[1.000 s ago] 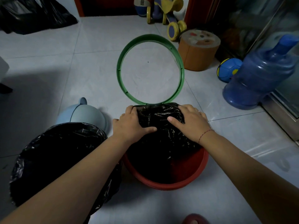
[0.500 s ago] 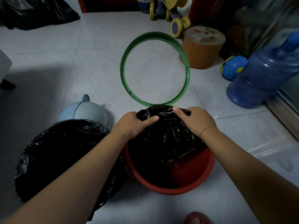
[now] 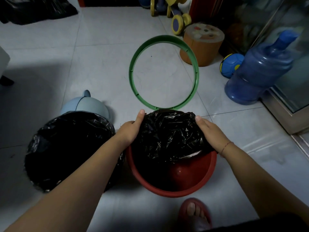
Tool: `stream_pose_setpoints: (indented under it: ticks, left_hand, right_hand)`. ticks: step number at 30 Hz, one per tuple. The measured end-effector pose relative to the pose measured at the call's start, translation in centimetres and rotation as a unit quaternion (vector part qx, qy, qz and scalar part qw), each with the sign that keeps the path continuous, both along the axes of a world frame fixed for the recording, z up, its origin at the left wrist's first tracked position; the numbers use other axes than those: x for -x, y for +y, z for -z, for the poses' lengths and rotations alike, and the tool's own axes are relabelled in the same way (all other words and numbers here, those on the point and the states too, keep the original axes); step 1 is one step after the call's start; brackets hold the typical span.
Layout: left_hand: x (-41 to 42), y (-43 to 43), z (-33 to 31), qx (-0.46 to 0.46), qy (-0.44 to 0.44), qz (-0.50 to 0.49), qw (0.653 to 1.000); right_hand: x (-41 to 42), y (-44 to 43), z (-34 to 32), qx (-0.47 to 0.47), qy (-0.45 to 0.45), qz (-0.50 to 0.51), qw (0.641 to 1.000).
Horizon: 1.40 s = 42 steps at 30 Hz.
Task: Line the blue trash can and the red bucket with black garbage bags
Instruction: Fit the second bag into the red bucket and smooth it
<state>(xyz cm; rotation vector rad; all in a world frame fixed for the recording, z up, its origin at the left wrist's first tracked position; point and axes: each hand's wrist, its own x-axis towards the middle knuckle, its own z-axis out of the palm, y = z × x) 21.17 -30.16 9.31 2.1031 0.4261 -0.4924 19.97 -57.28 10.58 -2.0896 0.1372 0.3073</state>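
A red bucket [image 3: 192, 190] stands on the tiled floor in front of me. A black garbage bag [image 3: 168, 136] is draped over its far rim and hangs into it; the near inside wall shows bare red. My left hand [image 3: 129, 129] grips the bag's left edge, and my right hand [image 3: 210, 131] grips its right edge. To the left stands a trash can [image 3: 70, 148] fully covered by another black bag, so its colour is hidden.
A green plastic ring [image 3: 164, 72] lies on the floor just beyond the bucket. A pale blue lid [image 3: 85, 106] sits behind the covered can. An orange stool [image 3: 202, 46], a blue ball [image 3: 231, 64], a water jug [image 3: 260, 69] and a glass door frame crowd the right. My sandalled foot [image 3: 194, 213] is below the bucket.
My hands have moved apart from the bag's middle to its left and right edges, spreading the bag wider across the bucket's far rim.
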Motion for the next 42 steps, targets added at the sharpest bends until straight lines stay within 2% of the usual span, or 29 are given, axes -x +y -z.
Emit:
stream_pose_setpoints:
  ticks: [4, 8, 13, 16, 19, 21, 26, 31, 33, 34, 37, 39, 41, 42]
  left_hand:
    - [1.3, -0.6, -0.6, 0.123, 0.008, -0.093, 0.988]
    - [0.8, -1.1, -1.4, 0.162, -0.042, -0.171, 0.971]
    - [-2.6, -1.8, -2.1, 0.071, -0.145, -0.179, 0.971]
    - [-2.7, -1.4, -1.5, 0.001, -0.16, -0.16, 0.974]
    - [-1.4, -1.1, -0.4, -0.054, -0.137, -0.147, 0.978]
    - [-0.5, -0.9, 0.0, -0.059, -0.113, -0.146, 0.981]
    - [0.2, -0.6, 0.2, 0.011, -0.01, -0.104, 0.994]
    - [0.9, -0.9, 0.2, 0.041, 0.021, -0.121, 0.992]
    - [1.4, -1.2, -0.3, 0.023, 0.0, -0.154, 0.988]
    - [1.5, -1.3, -0.5, 0.005, -0.011, -0.176, 0.984]
    - [1.2, -1.0, -0.2, 0.016, -0.013, -0.232, 0.972]
    - [1.4, -1.0, -0.1, 0.138, 0.017, -0.272, 0.952]
    - [2.0, -1.0, -0.2, 0.264, 0.063, -0.3, 0.915]
    - [2.2, -1.0, -0.3, 0.29, 0.072, -0.304, 0.905]
  right_hand:
    - [0.7, -0.7, 0.6, -0.089, 0.087, 0.055, 0.991]
    - [-0.2, -0.9, 0.6, -0.091, 0.08, 0.099, 0.988]
    - [-3.2, -1.3, 0.0, -0.072, 0.011, 0.164, 0.984]
    - [-3.4, -1.2, 0.2, -0.08, -0.009, 0.201, 0.976]
    - [-2.4, -1.2, 1.0, -0.08, 0.013, 0.229, 0.97]
    - [-1.4, -1.1, 1.3, -0.091, 0.053, 0.237, 0.966]
    - [-0.2, -1.2, 1.4, -0.113, 0.112, 0.224, 0.962]
    - [0.9, -1.7, 1.6, -0.137, 0.137, 0.215, 0.957]
    - [1.4, -1.9, 1.9, -0.204, 0.162, 0.232, 0.937]
    - [1.6, -2.0, 2.3, -0.257, 0.184, 0.247, 0.916]
    - [2.6, -2.7, 3.7, -0.386, 0.255, 0.31, 0.831]
    - [3.2, -3.1, 4.3, -0.402, 0.283, 0.326, 0.807]
    - [3.7, -3.3, 4.5, -0.406, 0.294, 0.322, 0.803]
    - [3.8, -3.3, 4.6, -0.407, 0.293, 0.319, 0.804]
